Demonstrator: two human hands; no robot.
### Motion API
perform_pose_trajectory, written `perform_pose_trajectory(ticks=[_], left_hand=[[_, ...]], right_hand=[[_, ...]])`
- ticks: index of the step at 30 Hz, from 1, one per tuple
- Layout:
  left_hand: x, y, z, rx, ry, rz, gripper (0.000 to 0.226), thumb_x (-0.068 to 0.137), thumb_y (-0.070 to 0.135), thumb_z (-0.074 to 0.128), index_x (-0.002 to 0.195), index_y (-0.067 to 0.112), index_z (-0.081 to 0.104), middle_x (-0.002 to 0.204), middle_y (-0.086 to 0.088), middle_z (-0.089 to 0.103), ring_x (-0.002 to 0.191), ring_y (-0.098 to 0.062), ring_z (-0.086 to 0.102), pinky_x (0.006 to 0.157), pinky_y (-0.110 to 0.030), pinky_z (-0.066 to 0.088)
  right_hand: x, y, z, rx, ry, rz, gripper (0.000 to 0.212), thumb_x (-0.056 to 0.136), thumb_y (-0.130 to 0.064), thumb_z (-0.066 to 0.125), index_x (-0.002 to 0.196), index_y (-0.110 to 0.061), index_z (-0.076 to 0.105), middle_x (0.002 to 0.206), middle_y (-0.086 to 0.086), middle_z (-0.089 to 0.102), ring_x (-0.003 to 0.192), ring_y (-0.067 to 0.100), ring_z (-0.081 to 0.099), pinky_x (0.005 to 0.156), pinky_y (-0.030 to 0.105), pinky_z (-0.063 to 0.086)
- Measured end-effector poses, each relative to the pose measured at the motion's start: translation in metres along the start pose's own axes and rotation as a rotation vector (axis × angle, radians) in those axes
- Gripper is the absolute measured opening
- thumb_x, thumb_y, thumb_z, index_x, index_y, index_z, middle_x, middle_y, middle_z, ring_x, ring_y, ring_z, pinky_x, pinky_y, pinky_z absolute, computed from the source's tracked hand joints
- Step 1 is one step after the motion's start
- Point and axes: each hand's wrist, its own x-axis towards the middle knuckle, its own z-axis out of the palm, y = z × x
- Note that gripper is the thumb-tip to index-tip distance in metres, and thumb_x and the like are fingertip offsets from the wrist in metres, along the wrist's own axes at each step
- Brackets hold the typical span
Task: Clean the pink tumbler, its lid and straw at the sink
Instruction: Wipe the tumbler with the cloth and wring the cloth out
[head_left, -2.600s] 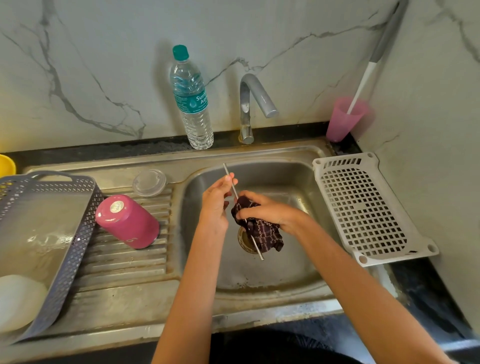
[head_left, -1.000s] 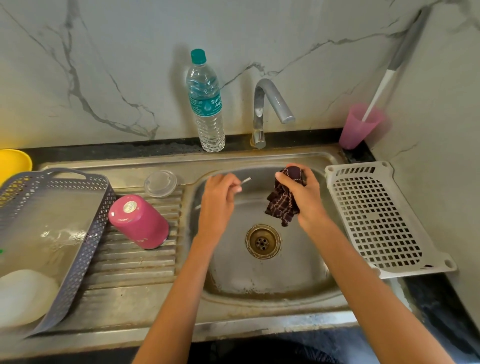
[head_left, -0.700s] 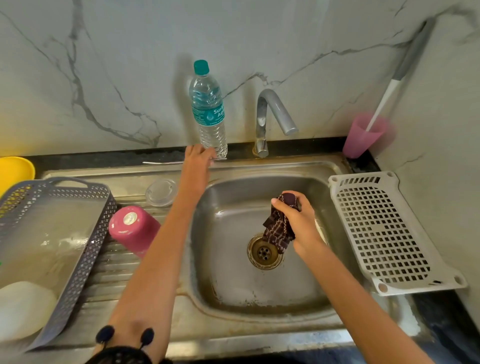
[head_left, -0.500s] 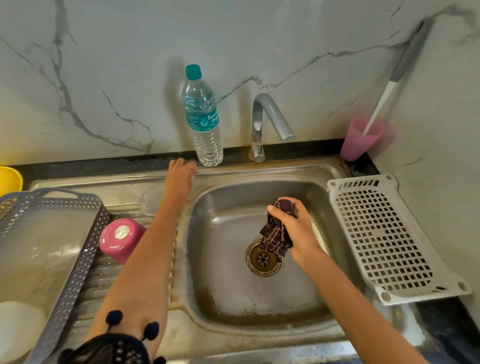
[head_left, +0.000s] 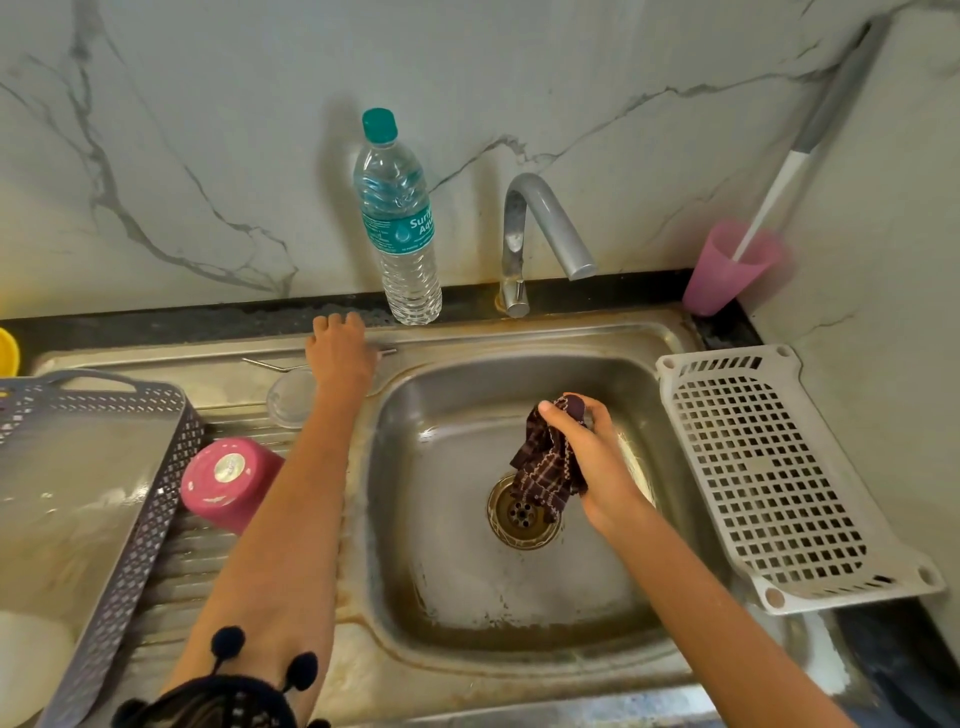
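Since the earlier frames the left hand (head_left: 340, 348) has carried the straw (head_left: 270, 364) out of the basin and up to the back ledge of the sink (head_left: 519, 332), while the right hand (head_left: 592, 457) has drawn back over the drain (head_left: 522, 512) with the cloth (head_left: 545, 467).

The straw now lies flat along that ledge, parallel to the wall, 1 end showing left of the hand and the other just right of it. The left hand rests palm down over its middle, fingers loosely together; whether it grips the straw or has let go cannot be told. Laid lengthwise on the ledge, the straw probably will not roll into the basin.

The right hand is pinched shut on the cloth, which hangs over the drain, likely so drips fall there.

The clear lid (head_left: 291, 397) lies flat on the draining board just below the left hand. The pink tumbler (head_left: 228, 483) stands upside down nearer the person, partly behind the left forearm, beside the grey basket (head_left: 130, 545).

Open room: the basin is bare. The ledge is narrow, with a water bottle (head_left: 400, 223) and the tap (head_left: 540, 234) standing close behind it, so a careless withdrawal could knock the bottle. The white tray (head_left: 779, 467) covers the right rim.
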Motion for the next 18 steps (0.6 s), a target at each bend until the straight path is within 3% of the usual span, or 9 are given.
perform_pose_trajectory(ticks=[3, 4, 7, 10, 14, 18], left_hand=[[-0.029, 0.02, -0.015, -0.348, 0.168, 0.036, 0.033, 0.091, 0.028, 0.063, 0.112, 0.003, 0.06, 0.111, -0.017, 0.062, 0.107, -0.034, 0.054, 0.092, -0.043, 0.042], [-0.047, 0.031, -0.02, -0.531, 0.13, 0.048, 0.032, 0.093, 0.033, 0.06, 0.11, 0.006, 0.062, 0.108, -0.013, 0.064, 0.102, -0.03, 0.058, 0.089, -0.039, 0.045], [-0.117, 0.066, -0.037, -0.926, -0.39, 0.026, 0.049, 0.087, 0.066, 0.051, 0.114, 0.025, 0.061, 0.109, 0.006, 0.063, 0.1, -0.014, 0.06, 0.09, -0.033, 0.049], [-0.165, 0.08, -0.035, -1.246, -0.756, -0.053, 0.046, 0.08, 0.07, 0.053, 0.111, 0.036, 0.06, 0.111, 0.01, 0.068, 0.105, -0.008, 0.064, 0.093, -0.031, 0.051], [-0.19, 0.08, -0.021, -1.474, -0.673, -0.207, 0.036, 0.092, 0.048, 0.058, 0.12, 0.027, 0.063, 0.113, 0.004, 0.072, 0.102, -0.011, 0.068, 0.093, -0.041, 0.054], [-0.199, 0.077, -0.022, -1.524, -0.49, -0.388, 0.027, 0.098, 0.039, 0.052, 0.104, 0.017, 0.067, 0.095, -0.002, 0.075, 0.092, -0.021, 0.071, 0.085, -0.04, 0.055]], right_hand=[[-0.002, -0.003, 0.002, 0.082, -0.002, 0.083, 0.05, 0.086, -0.033, 0.069, 0.126, -0.016, 0.044, 0.117, 0.006, 0.06, 0.1, 0.017, 0.063, 0.067, 0.026, 0.052], [-0.002, -0.003, 0.003, 0.107, -0.007, 0.107, 0.051, 0.086, -0.035, 0.068, 0.127, -0.016, 0.044, 0.119, 0.008, 0.061, 0.103, 0.019, 0.064, 0.071, 0.029, 0.052], [-0.005, -0.003, 0.006, 0.146, -0.074, 0.139, 0.053, 0.086, -0.043, 0.063, 0.127, -0.012, 0.05, 0.124, 0.014, 0.062, 0.108, 0.024, 0.063, 0.079, 0.035, 0.053], [-0.01, -0.006, 0.007, 0.16, -0.147, 0.123, 0.046, 0.092, -0.046, 0.052, 0.115, -0.007, 0.063, 0.111, 0.012, 0.069, 0.104, 0.024, 0.065, 0.087, 0.038, 0.052], [-0.02, -0.009, -0.001, 0.102, -0.193, 0.111, 0.043, 0.095, -0.047, 0.049, 0.11, -0.012, 0.068, 0.104, 0.009, 0.073, 0.097, 0.021, 0.069, 0.079, 0.032, 0.054], [-0.027, -0.01, -0.014, -0.003, -0.268, 0.077, 0.038, 0.099, -0.036, 0.045, 0.127, -0.013, 0.058, 0.118, 0.013, 0.068, 0.102, 0.022, 0.067, 0.077, 0.03, 0.053]])
